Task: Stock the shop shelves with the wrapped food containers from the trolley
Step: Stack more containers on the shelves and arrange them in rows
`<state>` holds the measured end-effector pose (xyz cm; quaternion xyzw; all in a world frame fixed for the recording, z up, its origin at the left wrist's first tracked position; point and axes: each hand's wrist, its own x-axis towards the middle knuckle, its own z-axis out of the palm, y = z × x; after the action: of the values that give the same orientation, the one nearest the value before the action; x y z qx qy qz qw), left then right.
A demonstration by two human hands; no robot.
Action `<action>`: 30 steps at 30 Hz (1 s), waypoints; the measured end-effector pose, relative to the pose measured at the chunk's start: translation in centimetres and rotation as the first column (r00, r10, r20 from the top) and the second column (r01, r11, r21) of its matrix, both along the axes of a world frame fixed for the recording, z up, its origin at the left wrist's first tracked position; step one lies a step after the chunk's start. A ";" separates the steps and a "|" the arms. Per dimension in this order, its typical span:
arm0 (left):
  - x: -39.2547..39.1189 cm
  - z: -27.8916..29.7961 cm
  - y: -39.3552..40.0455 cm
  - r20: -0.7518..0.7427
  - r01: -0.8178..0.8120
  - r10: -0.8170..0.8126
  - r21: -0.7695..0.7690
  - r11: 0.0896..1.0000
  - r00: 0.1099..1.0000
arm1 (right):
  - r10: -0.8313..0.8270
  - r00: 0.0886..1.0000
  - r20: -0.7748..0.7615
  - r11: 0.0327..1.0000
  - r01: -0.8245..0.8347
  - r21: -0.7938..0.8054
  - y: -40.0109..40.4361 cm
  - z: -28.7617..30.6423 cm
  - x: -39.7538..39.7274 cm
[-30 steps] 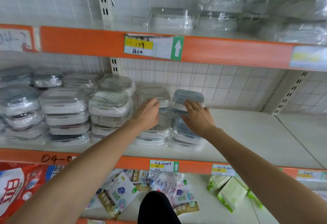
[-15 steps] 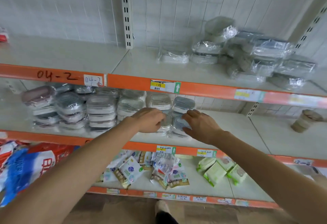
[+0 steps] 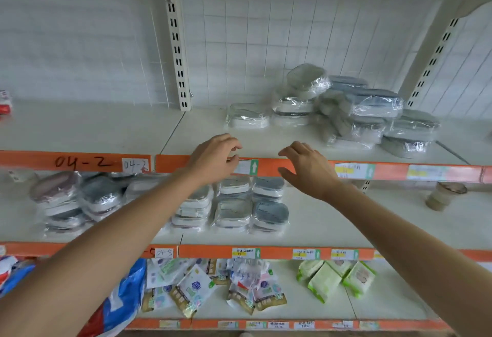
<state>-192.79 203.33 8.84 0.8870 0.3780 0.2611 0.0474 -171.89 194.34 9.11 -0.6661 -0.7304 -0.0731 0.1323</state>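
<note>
Before you, shelving (image 3: 80, 126) with 3 orange-edged tiers. Middle tier: wrapped containers (image 3: 231, 209) stacked in rows at left and centre. Upper tier: more wrapped containers (image 3: 372, 113) heaped at right. Bottom tier: packets (image 3: 194, 288). Your left hand (image 3: 213, 158) and right hand (image 3: 308, 169) hover apart at the upper edge, fingers loosely spread, holding nothing.

Shop, orange-edged shelves (image 3: 80, 161), price labels (image 3: 245, 253)
</note>
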 end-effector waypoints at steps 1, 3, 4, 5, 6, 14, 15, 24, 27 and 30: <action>0.8 0.1 1.2 0.009 -0.011 0.011 0.003 1.000 1.000 | -0.014 1.000 0.004 1.000 0.014 -0.001 1.1 0.4 0.6; 2.7 0.3 4.0 -0.004 -0.028 0.028 -0.009 1.000 1.000 | -0.030 1.000 0.007 1.000 0.030 0.007 3.7 1.5 2.1; 3.8 0.6 5.4 -0.020 -0.031 0.031 -0.016 0.999 0.999 | -0.039 0.999 0.013 0.999 0.039 0.014 5.1 2.3 2.8; 4.9 0.8 7.0 -0.046 -0.032 0.031 -0.026 0.999 0.998 | -0.048 0.999 0.023 0.999 0.047 0.021 6.6 3.1 3.6; 6.0 1.2 8.6 -0.084 -0.031 0.028 -0.041 0.999 0.996 | -0.056 0.998 0.035 0.998 0.055 0.027 8.1 4.1 4.3; 11.3 4.1 17.5 -0.420 -0.125 0.032 -0.196 0.973 0.907 | -0.133 0.984 0.116 0.985 0.119 0.124 16.9 10.6 8.8; 11.4 4.1 17.9 -0.455 -0.137 0.020 -0.227 0.964 0.890 | -0.154 0.981 0.121 0.983 0.140 0.121 17.5 10.9 9.1; 11.7 4.2 21.8 -0.574 -0.180 -0.061 -0.354 0.918 0.817 | -0.341 0.937 0.077 0.940 0.342 -0.005 20.4 10.7 11.8; 12.4 4.1 22.2 -0.554 -0.164 -0.059 -0.344 0.924 0.831 | -0.341 0.939 0.053 0.940 0.342 -0.013 21.4 11.4 12.4; 12.8 4.1 22.4 -0.592 -0.182 -0.043 -0.314 0.932 0.805 | -0.374 0.924 0.078 0.924 0.378 -0.052 21.8 10.7 11.9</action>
<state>-179.99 225.78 12.97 0.8855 0.4473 -0.0984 0.0775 -160.03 216.16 19.80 -0.7950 -0.5951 -0.0951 0.0692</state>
